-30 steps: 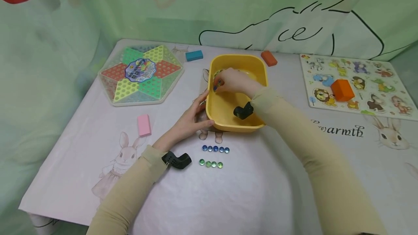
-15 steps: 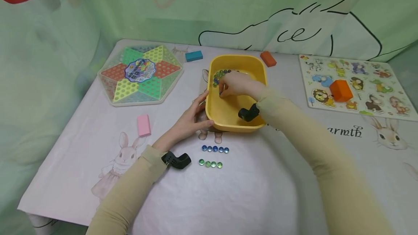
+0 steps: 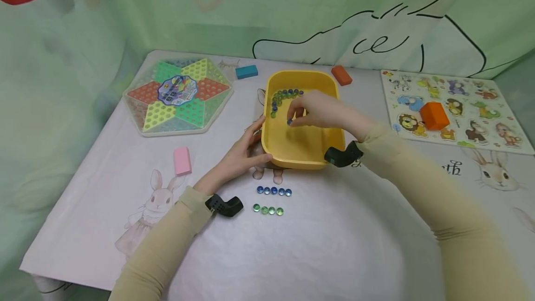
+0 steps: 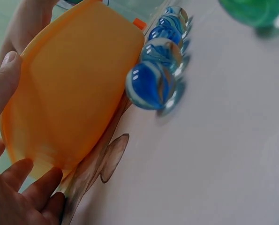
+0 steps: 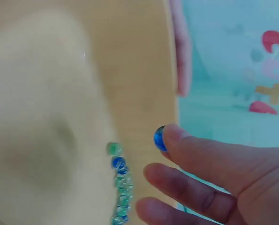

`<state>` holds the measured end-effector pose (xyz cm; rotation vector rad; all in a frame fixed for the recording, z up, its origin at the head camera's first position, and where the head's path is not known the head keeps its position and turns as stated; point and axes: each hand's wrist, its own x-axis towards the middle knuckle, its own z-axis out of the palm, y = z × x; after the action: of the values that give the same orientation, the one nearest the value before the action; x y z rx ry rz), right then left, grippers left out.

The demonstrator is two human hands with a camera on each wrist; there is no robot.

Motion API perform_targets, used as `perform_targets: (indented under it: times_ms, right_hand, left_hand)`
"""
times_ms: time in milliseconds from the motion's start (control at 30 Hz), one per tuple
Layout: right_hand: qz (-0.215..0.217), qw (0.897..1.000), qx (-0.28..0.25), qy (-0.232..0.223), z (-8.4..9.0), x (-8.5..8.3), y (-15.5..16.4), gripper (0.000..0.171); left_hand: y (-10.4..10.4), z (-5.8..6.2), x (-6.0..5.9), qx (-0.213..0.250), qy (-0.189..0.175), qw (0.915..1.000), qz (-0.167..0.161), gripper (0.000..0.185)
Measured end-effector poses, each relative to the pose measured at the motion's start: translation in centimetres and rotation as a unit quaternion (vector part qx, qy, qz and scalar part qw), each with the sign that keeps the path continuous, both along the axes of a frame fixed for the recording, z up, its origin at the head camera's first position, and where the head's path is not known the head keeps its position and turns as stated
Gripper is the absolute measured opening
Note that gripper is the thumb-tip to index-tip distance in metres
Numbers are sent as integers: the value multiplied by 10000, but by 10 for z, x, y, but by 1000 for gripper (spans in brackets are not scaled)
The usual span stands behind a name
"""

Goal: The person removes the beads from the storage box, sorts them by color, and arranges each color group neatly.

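In the head view a blue marble point(image 3: 290, 122) is pinched between the thumb and fingers of my right hand point(image 3: 315, 111), above the floor of a yellow plastic basin point(image 3: 292, 159). The right wrist view shows the same blue marble point(image 5: 161, 138) at the thumb tip. My left hand point(image 3: 240, 154) grips the basin's near left side, thumb at the rim and fingers against the outer wall. Green and blue marbles point(image 3: 279, 98) lie along the basin's far left inner edge. On the table in front are a row of blue marbles point(image 3: 274, 190) and a row of green marbles point(image 3: 268, 210).
A hexagonal Chinese checkers board point(image 3: 179, 94) lies at the back left. Blue point(image 3: 246, 72), pink point(image 3: 182, 160) and red point(image 3: 342, 75) blocks lie around the basin. An animal puzzle board point(image 3: 464, 110) with an orange block point(image 3: 434, 116) on it is at the right.
My right hand has lifted from the marbles at the basin's far left and moved right and nearer, bringing out a blue marble. My left hand stays on the basin.
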<state>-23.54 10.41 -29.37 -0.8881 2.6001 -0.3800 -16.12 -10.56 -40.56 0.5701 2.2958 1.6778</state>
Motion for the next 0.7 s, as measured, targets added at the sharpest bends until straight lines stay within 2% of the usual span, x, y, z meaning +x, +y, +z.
perform_targets:
  times_ms: [200, 300, 500, 700]
  right_hand:
    - [-94, 9990, -422, -63, 10, 21, 13, 14]
    - [-79, 9975, -701, -104, 11, 32, 19, 15]
    - [-22, 9942, -1079, 9, 7, 55, 29, 15]
    - [-95, 9892, -1460, 84, -3, 78, 39, 16]
  left_hand:
    - [1, 1, 0, -47, 45, 10000, -25, 86]
    - [1, 9, 3, -61, 11, 10000, -56, 86]
    - [1, 31, 12, -30, 32, 9999, -99, 83]
    - [2, 33, 13, 47, 120, 9998, -142, 82]
